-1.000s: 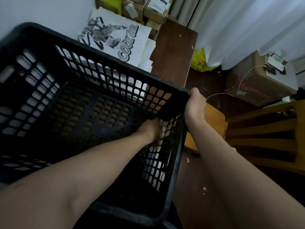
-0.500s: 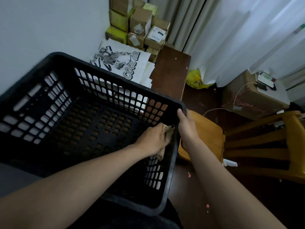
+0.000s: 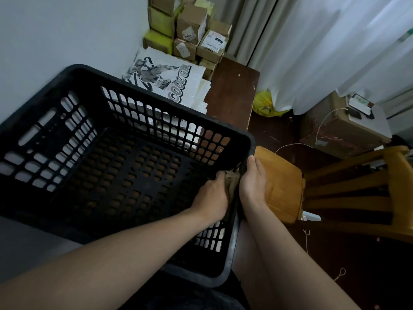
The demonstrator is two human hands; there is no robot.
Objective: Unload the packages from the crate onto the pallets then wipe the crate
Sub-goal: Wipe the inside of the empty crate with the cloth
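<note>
A person works at a black plastic crate (image 3: 134,175) in the corner of a room, seen from above over both bare forearms; the crate sits close in front of the person, tipped a little toward the camera, its lattice floor and slotted walls in open view; what carries it cannot be made out.

The left hand (image 3: 211,195) reaches inside the crate, its grip curled round a crumpled brownish cloth (image 3: 231,177) held against the inner face of the right-hand wall; the right hand (image 3: 252,182) is on the outside of that same wall, its grip clamped on the rim with the thumb lying along the top edge; the two hands are just beside each other, with the wall and the cloth between them.

Beyond the crate's far rim a white bag printed "COOL GIRL" (image 3: 161,74) lies on a dark wooden surface (image 3: 232,90); behind it, in the corner against the wall, small cardboard boxes (image 3: 192,25) are stacked several high, some brown with white labels, some yellow-green.

To the right a yellow wooden chair (image 3: 348,193) stands just beside the crate; a crumpled yellow bag (image 3: 264,104) lies on the dark floor at the foot of a white curtain (image 3: 324,41); farther right a large cardboard box (image 3: 335,128) carries a phone (image 3: 359,104), and a thin white cable (image 3: 321,121) trails from the top of the box toward the floor.
</note>
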